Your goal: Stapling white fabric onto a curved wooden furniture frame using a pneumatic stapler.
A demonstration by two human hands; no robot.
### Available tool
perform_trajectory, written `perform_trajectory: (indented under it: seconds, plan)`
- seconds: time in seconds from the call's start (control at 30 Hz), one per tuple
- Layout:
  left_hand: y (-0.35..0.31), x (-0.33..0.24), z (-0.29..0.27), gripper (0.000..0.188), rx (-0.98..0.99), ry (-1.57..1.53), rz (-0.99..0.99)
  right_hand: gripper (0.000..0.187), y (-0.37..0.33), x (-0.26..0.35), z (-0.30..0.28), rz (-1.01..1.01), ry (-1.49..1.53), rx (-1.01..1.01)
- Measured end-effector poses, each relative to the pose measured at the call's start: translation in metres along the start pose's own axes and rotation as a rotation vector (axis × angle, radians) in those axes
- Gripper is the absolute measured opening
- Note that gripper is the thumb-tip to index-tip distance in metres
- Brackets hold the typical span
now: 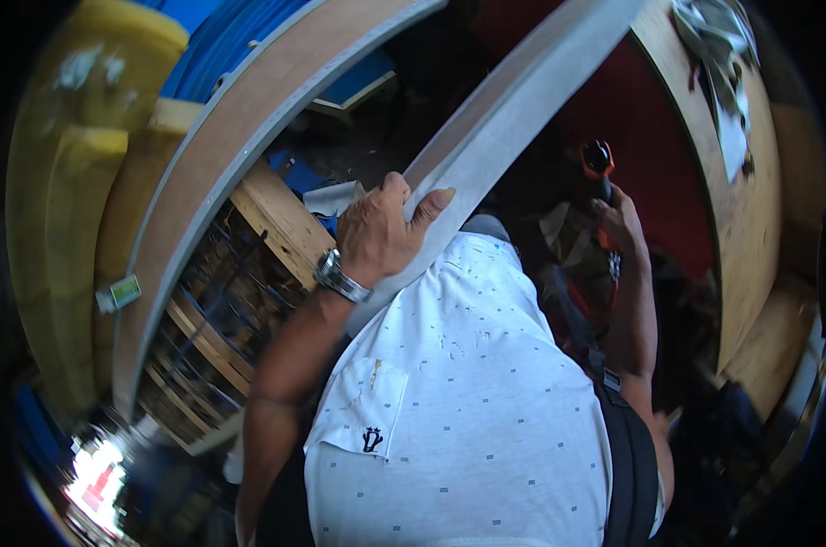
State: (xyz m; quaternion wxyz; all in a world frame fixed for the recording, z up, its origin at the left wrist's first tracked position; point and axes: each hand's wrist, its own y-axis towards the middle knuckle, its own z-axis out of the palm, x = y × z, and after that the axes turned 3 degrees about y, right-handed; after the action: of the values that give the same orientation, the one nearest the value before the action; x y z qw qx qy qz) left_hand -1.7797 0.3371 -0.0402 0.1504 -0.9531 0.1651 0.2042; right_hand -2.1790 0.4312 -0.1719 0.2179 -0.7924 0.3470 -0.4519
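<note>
Close against the person's shirt [472,365], the left hand [381,232] grips the edge of a long grey board [522,128] slanting up rightward, while the right hand [624,223], beside it, is closed round an orange-and-black tool [599,159]. Beyond, a wooden beam [285,223] and curved panel [226,118] crowd the left, a pale wooden panel [746,228] the right. Farther out are yellow padding [84,210] and blue sheeting [221,46].
</note>
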Motion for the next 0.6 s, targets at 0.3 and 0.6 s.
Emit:
perform_trajectory:
  seconds: [0.3, 0.6]
  plan:
    - [-0.327, 0.355, -0.002, 0.053, 0.047, -0.634, 0.194, 0.049, -0.426, 0.017, 0.401, 0.046, 0.054, -0.213]
    - [-0.345, 0.477, -0.008, 0.044, 0.237, -1.072, 0.149, 0.049, -0.534, 0.139, 0.49, -0.017, 0.037, -0.14]
